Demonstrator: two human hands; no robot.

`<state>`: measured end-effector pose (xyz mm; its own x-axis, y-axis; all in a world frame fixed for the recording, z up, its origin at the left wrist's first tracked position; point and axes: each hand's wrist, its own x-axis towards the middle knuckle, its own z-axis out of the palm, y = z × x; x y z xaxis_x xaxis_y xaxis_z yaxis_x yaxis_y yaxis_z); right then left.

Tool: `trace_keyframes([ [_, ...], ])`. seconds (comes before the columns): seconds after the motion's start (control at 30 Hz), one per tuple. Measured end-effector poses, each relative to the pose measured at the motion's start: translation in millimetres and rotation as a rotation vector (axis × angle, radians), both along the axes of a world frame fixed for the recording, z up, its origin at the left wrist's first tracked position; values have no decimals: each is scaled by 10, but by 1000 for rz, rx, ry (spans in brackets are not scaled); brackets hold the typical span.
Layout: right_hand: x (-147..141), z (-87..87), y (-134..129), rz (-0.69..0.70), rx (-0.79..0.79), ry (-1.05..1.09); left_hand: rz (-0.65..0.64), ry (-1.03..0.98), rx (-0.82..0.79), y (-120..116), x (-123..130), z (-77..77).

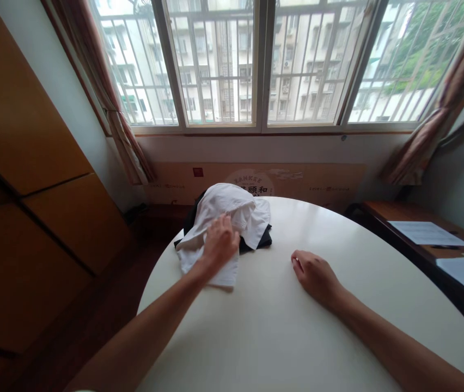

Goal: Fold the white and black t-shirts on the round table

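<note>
My left hand [220, 245] lies on a crumpled white cloth garment [224, 209], its fingers gathering the fabric. Under the white garment is a folded dark garment [261, 239], mostly covered. Both rest on the far part of a round cream table [362, 261]. My right hand [316, 277] sits on the bare tabletop to the right of the pile, with its fingers loosely curled and nothing in them. It touches neither garment.
A wooden desk [395, 209] with papers [426, 233] stands at the right. A tall wooden cabinet [31, 163] fills the left side. Behind the table are a printed wall panel [252, 182] and a barred window [260, 65] with curtains.
</note>
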<state>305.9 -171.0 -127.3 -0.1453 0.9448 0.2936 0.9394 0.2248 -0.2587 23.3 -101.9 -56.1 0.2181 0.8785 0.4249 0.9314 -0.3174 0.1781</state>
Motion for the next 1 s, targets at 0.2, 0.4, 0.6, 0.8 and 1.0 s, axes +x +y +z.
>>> trace_keyframes([
  [0.2,-122,-62,-340,208,121,-7,-742,100,-231,-963,601,-391],
  [0.4,-116,-55,-341,199,75,3,-797,95,-265,-882,486,-416],
  [0.6,-143,-23,-345,250,67,-21,-731,149,-329,-831,441,-337],
  [0.8,-151,74,-389,335,16,21,-714,134,-386,-742,428,-373],
  [1.0,-49,17,-406,457,-98,33,-690,70,-425,-622,270,-336],
])
